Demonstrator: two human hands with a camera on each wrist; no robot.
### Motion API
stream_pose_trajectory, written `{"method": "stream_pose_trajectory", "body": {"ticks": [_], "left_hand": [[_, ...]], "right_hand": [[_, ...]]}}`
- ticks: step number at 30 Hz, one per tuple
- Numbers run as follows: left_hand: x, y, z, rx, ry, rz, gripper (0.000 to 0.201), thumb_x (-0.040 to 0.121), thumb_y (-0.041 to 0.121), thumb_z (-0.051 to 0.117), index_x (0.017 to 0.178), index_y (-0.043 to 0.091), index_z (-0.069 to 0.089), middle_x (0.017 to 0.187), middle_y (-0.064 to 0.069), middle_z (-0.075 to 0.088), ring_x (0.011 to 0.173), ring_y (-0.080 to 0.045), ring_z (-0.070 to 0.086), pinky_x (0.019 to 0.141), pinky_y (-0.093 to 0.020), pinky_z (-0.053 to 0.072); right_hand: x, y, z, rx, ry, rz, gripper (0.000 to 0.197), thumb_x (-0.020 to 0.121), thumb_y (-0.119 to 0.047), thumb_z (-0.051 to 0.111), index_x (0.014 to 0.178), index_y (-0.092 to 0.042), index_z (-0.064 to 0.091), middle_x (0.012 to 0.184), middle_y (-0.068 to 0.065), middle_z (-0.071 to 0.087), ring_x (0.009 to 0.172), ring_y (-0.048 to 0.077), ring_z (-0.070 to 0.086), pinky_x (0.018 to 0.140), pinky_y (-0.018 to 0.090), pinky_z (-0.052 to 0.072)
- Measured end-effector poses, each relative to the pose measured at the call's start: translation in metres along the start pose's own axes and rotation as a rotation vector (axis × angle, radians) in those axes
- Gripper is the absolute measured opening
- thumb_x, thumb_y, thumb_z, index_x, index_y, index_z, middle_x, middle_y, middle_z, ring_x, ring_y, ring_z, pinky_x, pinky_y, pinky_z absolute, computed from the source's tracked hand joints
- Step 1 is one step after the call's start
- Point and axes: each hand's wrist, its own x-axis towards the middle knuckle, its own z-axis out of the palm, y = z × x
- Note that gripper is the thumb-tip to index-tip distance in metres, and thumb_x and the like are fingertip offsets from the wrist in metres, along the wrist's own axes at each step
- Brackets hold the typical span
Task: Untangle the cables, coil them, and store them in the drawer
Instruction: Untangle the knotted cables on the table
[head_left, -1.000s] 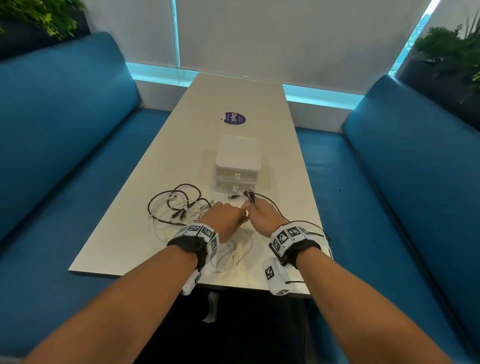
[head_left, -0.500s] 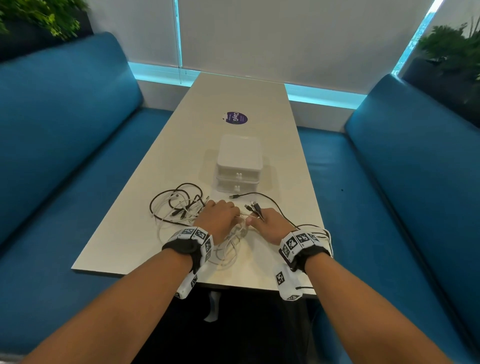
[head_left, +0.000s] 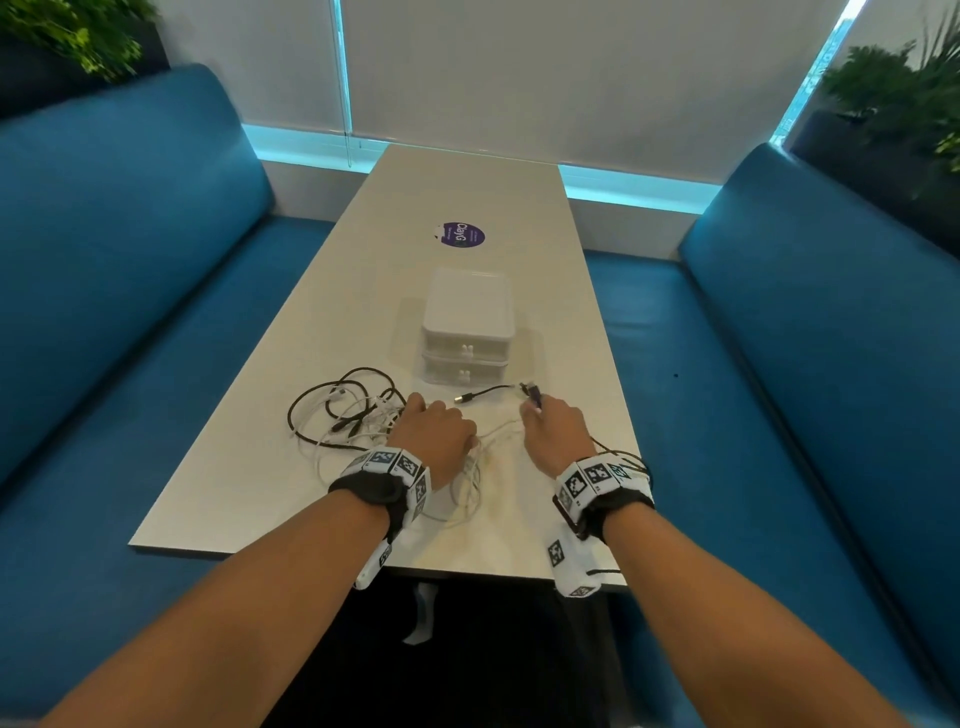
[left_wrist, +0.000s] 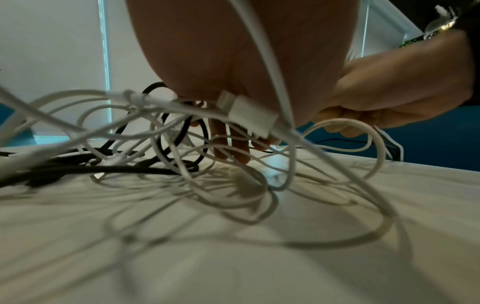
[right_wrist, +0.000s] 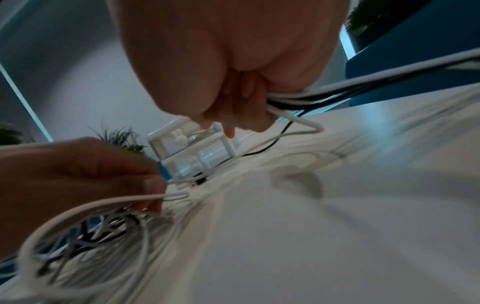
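Observation:
A tangle of black and white cables (head_left: 340, 415) lies on the pale table (head_left: 244, 493) in front of a small white two-drawer unit (head_left: 467, 317), both drawers closed. My left hand (head_left: 435, 432) rests on the right side of the tangle and pinches a white cable (right_wrist: 124, 199) between thumb and finger. A white USB plug (left_wrist: 248, 115) hangs under its palm. My right hand (head_left: 551, 431) grips a bundle of white and black cables (right_wrist: 298, 99), their plug ends (head_left: 531, 394) sticking out toward the drawer unit. A loose black plug (head_left: 462, 399) lies between the hands.
Blue sofas (head_left: 130, 270) (head_left: 831, 338) flank the table on both sides. A purple round sticker (head_left: 460, 235) sits on the table beyond the drawer unit (right_wrist: 192, 152). Potted plants (head_left: 904, 98) stand in the back corners. The table's near edge is just under my wrists.
The hands have drawn apart: my right hand moved right with the cable ends, stretching a white cable between the hands. My left hand stayed on the tangle.

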Motion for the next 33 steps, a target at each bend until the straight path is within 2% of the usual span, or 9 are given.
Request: {"method": "stream_pose_trajectory", "body": {"ticks": [5,9,13,16,22,25,27,30,33], "left_hand": [[0.005,0.000,-0.002,-0.097,0.053,-0.003,0.018,0.103,0.026,0.041,0.105,0.028,0.059,0.096,0.005,0.061,0.091,-0.021,0.059,0.090,-0.041,0.028],[0.002,-0.008,0.001,-0.046,0.066,0.002,0.012,0.102,0.021,0.043,0.093,0.028,0.047,0.084,0.008,0.065,0.084,-0.021,0.061,0.088,-0.040,0.026],[-0.002,-0.017,0.004,0.042,0.015,0.023,0.016,0.105,0.031,0.039,0.100,0.027,0.054,0.087,0.007,0.066,0.089,-0.021,0.062,0.094,-0.043,0.028],[-0.005,-0.022,0.005,0.092,0.000,0.033,0.019,0.104,0.029,0.040,0.107,0.026,0.058,0.096,0.005,0.069,0.097,-0.021,0.062,0.096,-0.044,0.027],[-0.010,-0.031,0.003,0.103,-0.036,0.006,0.014,0.098,0.025,0.051,0.110,0.031,0.055,0.086,0.009,0.062,0.094,-0.019,0.060,0.097,-0.045,0.025],[-0.006,-0.026,-0.005,0.032,-0.051,0.004,0.022,0.105,0.031,0.032,0.110,0.027,0.053,0.078,0.008,0.060,0.085,-0.022,0.060,0.099,-0.045,0.025],[-0.006,-0.021,-0.008,0.041,-0.068,0.015,0.029,0.106,0.034,0.024,0.110,0.025,0.052,0.076,0.006,0.060,0.084,-0.023,0.061,0.101,-0.046,0.024],[-0.009,-0.016,-0.008,0.095,-0.079,0.023,0.029,0.105,0.034,0.026,0.106,0.025,0.054,0.071,0.003,0.056,0.078,-0.025,0.059,0.101,-0.048,0.025],[-0.009,-0.012,-0.009,0.087,-0.071,-0.001,0.030,0.104,0.036,0.027,0.103,0.024,0.055,0.070,0.002,0.055,0.073,-0.027,0.052,0.099,-0.049,0.025]], "right_hand": [[-0.007,-0.021,0.015,-0.006,-0.227,-0.134,0.026,0.094,-0.031,0.053,0.107,-0.015,0.068,0.102,0.010,0.070,0.094,0.029,0.065,0.075,0.033,0.050],[-0.007,-0.017,0.017,0.033,-0.240,-0.163,0.030,0.095,-0.048,0.055,0.100,-0.021,0.066,0.090,0.003,0.070,0.082,0.022,0.064,0.067,0.032,0.046],[-0.007,-0.012,0.014,0.083,-0.289,-0.094,0.027,0.093,-0.043,0.057,0.087,-0.019,0.068,0.086,0.007,0.070,0.080,0.025,0.064,0.071,0.035,0.048],[-0.001,-0.005,0.007,0.033,-0.255,-0.040,0.020,0.094,-0.038,0.056,0.081,-0.025,0.064,0.089,0.007,0.070,0.078,0.024,0.062,0.063,0.031,0.044],[0.008,0.035,-0.018,-0.131,-0.068,0.182,0.033,0.099,-0.035,0.049,0.107,-0.007,0.064,0.093,0.013,0.065,0.076,0.029,0.056,0.063,0.029,0.040],[0.007,0.030,-0.010,-0.135,-0.053,0.139,0.037,0.102,-0.036,0.044,0.118,-0.007,0.061,0.112,0.017,0.065,0.098,0.035,0.061,0.075,0.034,0.047],[0.005,0.018,-0.006,-0.101,-0.024,0.099,0.038,0.103,-0.036,0.042,0.122,-0.008,0.060,0.116,0.018,0.065,0.107,0.036,0.059,0.080,0.034,0.043],[-0.003,-0.003,0.002,-0.069,-0.007,0.007,0.039,0.101,-0.038,0.045,0.125,-0.011,0.060,0.116,0.017,0.066,0.110,0.035,0.059,0.080,0.033,0.043],[-0.011,-0.023,0.010,0.002,-0.062,-0.089,0.035,0.099,-0.038,0.050,0.117,-0.013,0.066,0.108,0.015,0.070,0.105,0.033,0.061,0.081,0.033,0.046]]}}
